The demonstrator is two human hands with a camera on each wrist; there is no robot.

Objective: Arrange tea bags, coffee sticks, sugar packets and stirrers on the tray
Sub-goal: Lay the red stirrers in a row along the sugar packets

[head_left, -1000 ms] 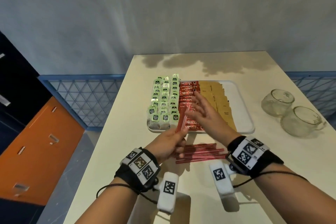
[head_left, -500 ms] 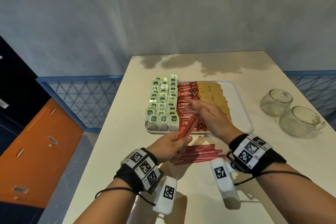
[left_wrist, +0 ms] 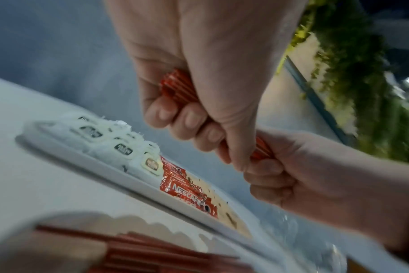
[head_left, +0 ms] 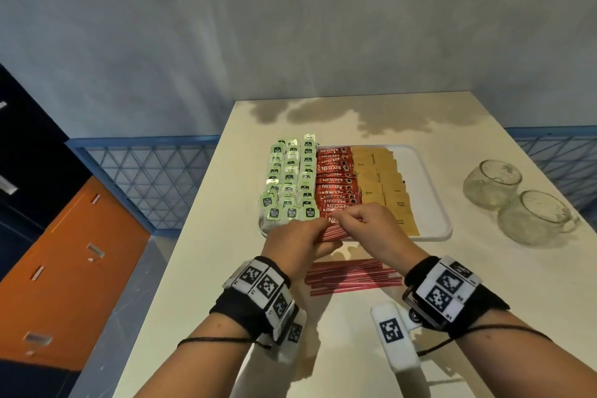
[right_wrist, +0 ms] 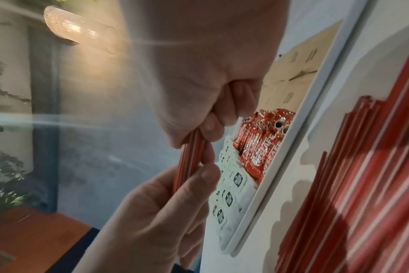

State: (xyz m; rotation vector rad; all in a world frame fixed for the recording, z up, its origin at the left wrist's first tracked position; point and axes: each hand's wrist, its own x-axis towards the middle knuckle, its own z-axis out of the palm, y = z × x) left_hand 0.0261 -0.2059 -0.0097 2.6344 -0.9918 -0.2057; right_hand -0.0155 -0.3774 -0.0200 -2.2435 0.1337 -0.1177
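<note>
Nearest you, loose thin red plastic stirrers (head_left: 352,278) lie on the cream desk (head_left: 200,284). Just beyond, your left hand (head_left: 295,244) and right hand (head_left: 371,229) both grip a small red stirrer bundle (head_left: 336,231) over the near edge of the white rectangular tray (head_left: 434,200). They look light, slick and bendy, so pinch mid-length.

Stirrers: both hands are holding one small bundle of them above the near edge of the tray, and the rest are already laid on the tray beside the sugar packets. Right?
Not quite. Both the left hand and right hand do hold the bundle above the tray's near edge, but the remaining stirrers lie on the table in front of the tray, as the head view shows.
</note>
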